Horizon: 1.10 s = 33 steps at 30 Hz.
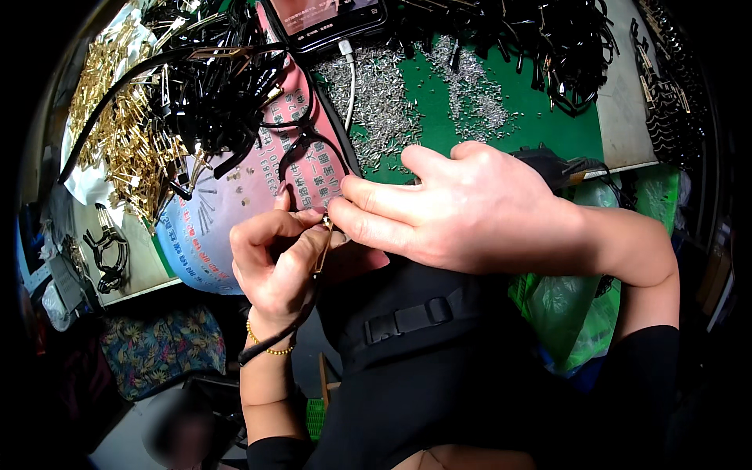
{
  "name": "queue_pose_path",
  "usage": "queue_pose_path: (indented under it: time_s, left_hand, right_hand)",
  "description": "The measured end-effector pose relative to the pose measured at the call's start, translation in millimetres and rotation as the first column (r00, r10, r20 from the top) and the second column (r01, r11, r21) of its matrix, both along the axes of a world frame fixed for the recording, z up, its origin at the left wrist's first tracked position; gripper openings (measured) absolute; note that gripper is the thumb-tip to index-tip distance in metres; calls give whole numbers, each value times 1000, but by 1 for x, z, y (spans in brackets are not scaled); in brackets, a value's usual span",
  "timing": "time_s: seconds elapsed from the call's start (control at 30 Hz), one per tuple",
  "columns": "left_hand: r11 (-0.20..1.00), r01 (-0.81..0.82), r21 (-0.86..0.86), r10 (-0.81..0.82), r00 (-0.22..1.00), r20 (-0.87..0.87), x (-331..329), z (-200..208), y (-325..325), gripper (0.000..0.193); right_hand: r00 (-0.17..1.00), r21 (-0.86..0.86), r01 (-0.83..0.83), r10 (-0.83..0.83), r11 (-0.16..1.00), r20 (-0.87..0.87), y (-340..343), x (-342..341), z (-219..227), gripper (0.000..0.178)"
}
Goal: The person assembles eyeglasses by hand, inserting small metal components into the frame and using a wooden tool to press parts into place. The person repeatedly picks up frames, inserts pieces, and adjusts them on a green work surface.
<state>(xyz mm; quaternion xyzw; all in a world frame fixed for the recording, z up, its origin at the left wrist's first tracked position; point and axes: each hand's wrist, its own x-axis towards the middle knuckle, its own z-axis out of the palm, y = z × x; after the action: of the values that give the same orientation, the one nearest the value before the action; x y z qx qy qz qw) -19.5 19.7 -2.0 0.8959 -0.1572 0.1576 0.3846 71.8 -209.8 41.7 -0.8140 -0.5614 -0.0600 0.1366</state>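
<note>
A pair of black-framed glasses (301,125) is held in front of me over a pink and blue printed sheet (258,184). One temple arm (137,81), black with a gold section, reaches out to the upper left. Its other temple arm (321,252) runs down past my left wrist to a black tip. My left hand (270,254) pinches the glasses near the joint of that arm. Reaching across from the right, my right hand (462,211) brings its fingertips together at the same joint. Whatever small part those fingertips may hold is hidden.
Gold metal parts (117,117) and black glasses parts (215,102) heap up at left. Small silver screws (376,110) cover part of the green mat (548,117). A phone (333,23) with a white cable (350,86) lies at the top; more black frames (540,47) stand beyond.
</note>
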Motion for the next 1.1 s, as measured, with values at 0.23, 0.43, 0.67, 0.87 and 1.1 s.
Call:
queue_pose_path:
  time_s: [0.23, 0.43, 0.67, 0.87, 1.1]
  left_hand:
    - [999, -10, -48, 14, 996, 91, 2, -6, 0, 24]
    - [999, -30, -39, 32, 998, 51, 1, -7, 1, 24]
    - [992, -89, -94, 113, 948, 297, 1, 14, -11, 18]
    - [929, -319, -188, 336, 939, 71, -30, 110, 11, 14]
    - [539, -830, 145, 842, 533, -82, -6, 64, 179, 31]
  right_hand:
    - [981, 19, 52, -54, 998, 186, 4, -11, -10, 35]
    - [953, 11, 102, -100, 995, 285, 7, -13, -14, 33]
    - [882, 185, 327, -230, 927, -411, -20, -18, 29, 27]
    - [62, -3, 526, -41, 850, -997, -40, -14, 9, 17]
    - [65, 101, 501, 79, 860, -995, -44, -15, -17, 39]
